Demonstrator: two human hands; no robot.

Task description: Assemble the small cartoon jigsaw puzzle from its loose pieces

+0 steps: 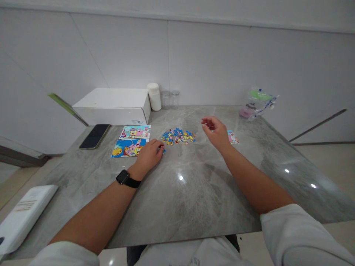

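A loose heap of small jigsaw puzzle pieces (179, 136), mostly blue, yellow and pink, lies in the middle of the grey table. At its near left edge rests my left hand (151, 153), fingers curled down, with a bit of a blue puzzle piece (164, 151) showing at the fingertips. My right hand (216, 132) hovers to the right of the heap, thumb and fingers apart and nothing visible between them. Partly hidden behind that hand is a colourful cartoon patch (233, 137) on the table. Two cartoon picture cards (135, 132) lie left of the heap, the nearer one partly covered by my left hand.
Along the back stand a white box (111, 105), a white bottle (154, 96) and two clear jars (170, 99). A phone (95, 136) lies at the left, a white package (24, 218) at the near left corner. A clear plastic bag (257, 103) sits back right.
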